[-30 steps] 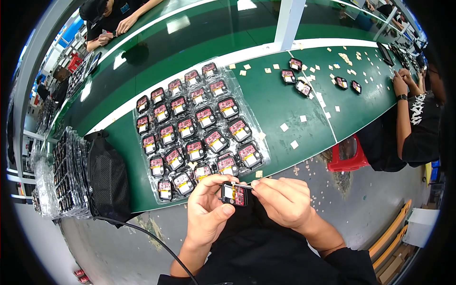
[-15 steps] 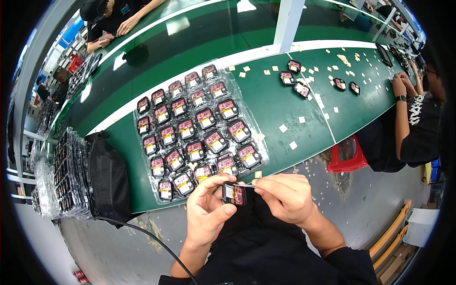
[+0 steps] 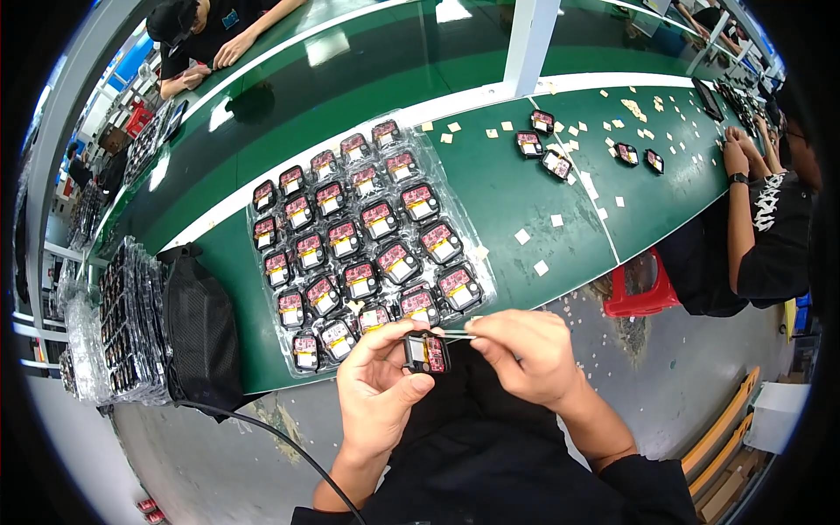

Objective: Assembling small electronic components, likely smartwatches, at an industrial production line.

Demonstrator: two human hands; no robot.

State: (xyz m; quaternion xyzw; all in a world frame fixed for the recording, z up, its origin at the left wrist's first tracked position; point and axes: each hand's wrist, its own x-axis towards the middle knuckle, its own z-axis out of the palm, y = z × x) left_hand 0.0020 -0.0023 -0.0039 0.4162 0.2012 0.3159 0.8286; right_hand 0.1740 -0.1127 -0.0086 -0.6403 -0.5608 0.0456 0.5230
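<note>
Between the thumb and fingers of my left hand (image 3: 378, 381) is a small black device housing (image 3: 426, 352); a red circuit board and a whitish block show inside it. My right hand (image 3: 528, 357) pinches thin metal tweezers (image 3: 456, 333), whose tips reach the housing's upper edge. Whether the tips grip anything is too small to tell. Just beyond my hands, a clear plastic tray (image 3: 486, 278) on the green table holds rows of similar black housings with red boards.
Stacked filled trays (image 3: 131, 324) and a black mesh bag (image 3: 203, 337) stand at the left. A black cable (image 3: 284, 437) runs toward me. Loose housings (image 3: 528, 144) and pale paper squares (image 3: 522, 236) lie on the right of the table. Co-workers sit across and at right, near a red stool (image 3: 643, 289).
My left hand and the housing have shifted slightly left, and the housing is turned a little. My right hand has risen slightly, with the tweezers still at the housing's upper edge.
</note>
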